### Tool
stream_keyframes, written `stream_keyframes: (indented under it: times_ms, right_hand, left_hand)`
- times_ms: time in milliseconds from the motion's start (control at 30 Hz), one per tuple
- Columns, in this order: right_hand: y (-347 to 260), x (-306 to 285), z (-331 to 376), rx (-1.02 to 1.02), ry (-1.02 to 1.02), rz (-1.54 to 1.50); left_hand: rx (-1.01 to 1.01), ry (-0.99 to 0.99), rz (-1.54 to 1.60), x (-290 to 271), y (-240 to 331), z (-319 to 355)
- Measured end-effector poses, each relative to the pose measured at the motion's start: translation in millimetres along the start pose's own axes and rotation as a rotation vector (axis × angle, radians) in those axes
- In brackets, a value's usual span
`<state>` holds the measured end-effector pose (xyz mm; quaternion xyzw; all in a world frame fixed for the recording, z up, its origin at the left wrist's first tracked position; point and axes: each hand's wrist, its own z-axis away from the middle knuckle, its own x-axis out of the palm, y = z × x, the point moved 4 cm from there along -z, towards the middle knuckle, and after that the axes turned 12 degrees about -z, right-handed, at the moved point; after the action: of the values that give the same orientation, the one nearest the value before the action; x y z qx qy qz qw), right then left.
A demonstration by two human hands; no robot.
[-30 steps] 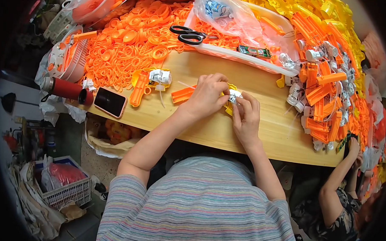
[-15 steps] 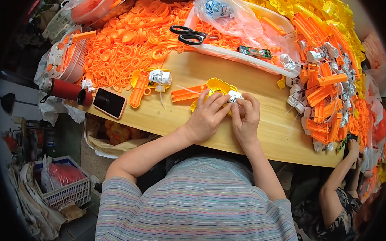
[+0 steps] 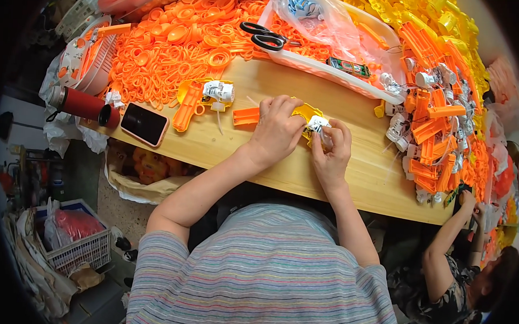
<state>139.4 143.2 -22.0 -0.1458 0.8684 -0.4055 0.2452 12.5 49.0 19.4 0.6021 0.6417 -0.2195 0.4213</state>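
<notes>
My left hand (image 3: 279, 128) rests on a yellow plastic shell (image 3: 304, 113) lying on the wooden table (image 3: 282, 163), gripping it from the left. My right hand (image 3: 332, 152) pinches a small white mechanism piece (image 3: 317, 124) at the shell's right edge. A flat orange plastic part (image 3: 247, 116) lies just left of my left hand. Further left sit an orange toy-gun half (image 3: 188, 102) and a white mechanism (image 3: 218, 92).
Heaps of orange rings (image 3: 178, 39) cover the far table. A white tray (image 3: 314, 67) holds black scissors (image 3: 265, 36) and a plastic bag. Assembled orange-and-white parts (image 3: 429, 122) pile at right. A phone (image 3: 143, 123) and red flask (image 3: 81, 105) lie left. Another person (image 3: 450, 266) sits lower right.
Both hands have drawn together over the yellow shell; my left hand slid slightly toward me and now covers more of it while my right hand keeps the white piece.
</notes>
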Motion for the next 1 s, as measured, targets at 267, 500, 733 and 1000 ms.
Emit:
stream_keyframes:
  times_ms: [267,500,733,1000]
  right_hand:
    - [-0.4,-3.6,2.6,-0.075,-0.066,0.096]
    - [2.7,-7.0,-0.6,0.031,-0.046,-0.045]
    - [1.9,-8.7,0.2,0.062,-0.003,-0.08]
    - [1.5,-15.7,-1.2,-0.038,-0.075,0.043]
  left_hand:
    - [0.074,-0.125,-0.193,-6.2,16.9,-6.3]
    - [-0.016,-0.191,0.104,10.6,43.2,30.7]
    - [0.079,-0.016,0.122,32.3,44.1,49.1]
    - [0.079,-0.021,0.176,29.4,45.5,49.3]
